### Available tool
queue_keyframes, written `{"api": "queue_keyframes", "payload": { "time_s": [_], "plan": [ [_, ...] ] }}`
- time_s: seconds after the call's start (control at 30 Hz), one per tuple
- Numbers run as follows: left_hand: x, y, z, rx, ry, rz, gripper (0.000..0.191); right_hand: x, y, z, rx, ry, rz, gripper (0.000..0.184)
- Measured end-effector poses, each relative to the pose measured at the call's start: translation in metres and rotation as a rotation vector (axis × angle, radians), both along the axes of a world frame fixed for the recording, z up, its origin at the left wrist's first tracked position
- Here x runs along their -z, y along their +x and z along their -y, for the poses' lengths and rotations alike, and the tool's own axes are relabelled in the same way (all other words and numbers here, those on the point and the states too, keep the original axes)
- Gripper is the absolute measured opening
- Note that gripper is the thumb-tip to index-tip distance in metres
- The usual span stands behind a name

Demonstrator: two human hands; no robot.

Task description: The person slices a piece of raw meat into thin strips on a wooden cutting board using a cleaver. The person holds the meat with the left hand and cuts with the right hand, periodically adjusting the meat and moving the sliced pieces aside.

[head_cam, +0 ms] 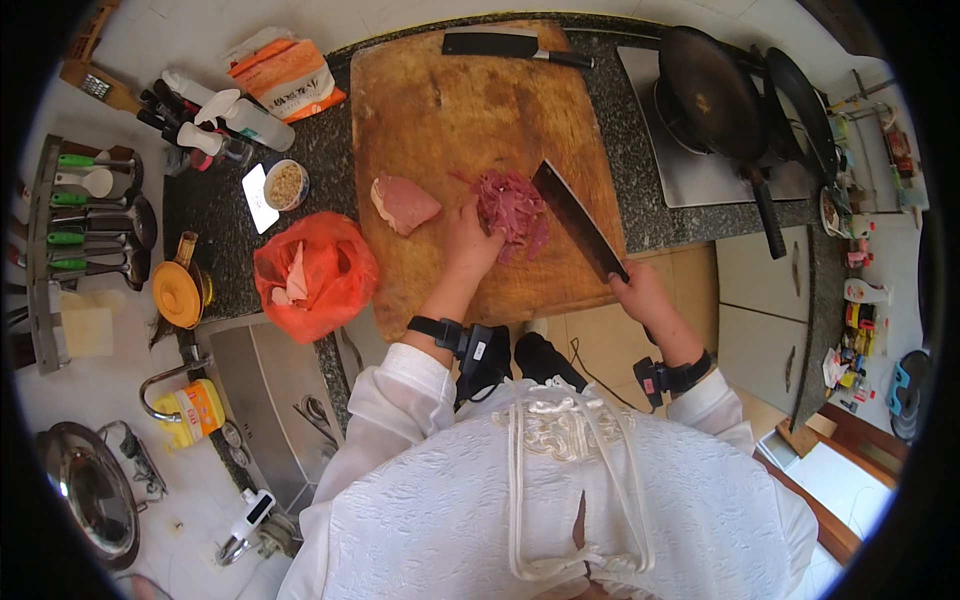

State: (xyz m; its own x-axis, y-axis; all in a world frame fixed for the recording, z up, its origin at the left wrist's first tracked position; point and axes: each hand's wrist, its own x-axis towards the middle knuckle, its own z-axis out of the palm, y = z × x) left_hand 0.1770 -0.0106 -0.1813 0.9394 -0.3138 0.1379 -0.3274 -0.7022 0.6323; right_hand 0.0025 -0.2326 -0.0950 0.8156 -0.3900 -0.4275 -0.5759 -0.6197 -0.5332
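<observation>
My right hand [640,291] grips the handle of a dark-bladed cleaver [581,221]. Its blade slants up and left across the right side of a large wooden cutting board [420,112], just right of a heap of raw meat strips [516,214]. At the heap's left edge, my left hand [474,238] touches the strips with thumb and fingers; whether it grips any cannot be told. A larger piece of raw meat [406,204] lies left of that hand. Along the board's far edge rests a second cleaver [491,43].
Beside the board's left edge sits a red plastic bag [349,289] with pale meat inside. Further back are a small bowl [286,185], a spray bottle [259,124] and an orange-white packet [289,75]. A wok [712,90] occupies the stove [645,97] at right; a sink [255,390] is at left.
</observation>
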Motion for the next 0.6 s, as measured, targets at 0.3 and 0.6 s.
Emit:
{"api": "queue_keyframes", "payload": {
  "time_s": [0.3, 0.6],
  "plan": [
    [-0.011, 0.030, -0.001, 0.067, 0.000, -0.379, 0.037, 0.003, -0.015, -0.016, 0.015, -0.007, -0.003, 0.022],
    [-0.029, 0.027, -0.077, -0.226, 0.152, 0.053, 0.048, 0.002, -0.018, -0.002, 0.155, 0.195, 0.042, 0.021]
  ]
}}
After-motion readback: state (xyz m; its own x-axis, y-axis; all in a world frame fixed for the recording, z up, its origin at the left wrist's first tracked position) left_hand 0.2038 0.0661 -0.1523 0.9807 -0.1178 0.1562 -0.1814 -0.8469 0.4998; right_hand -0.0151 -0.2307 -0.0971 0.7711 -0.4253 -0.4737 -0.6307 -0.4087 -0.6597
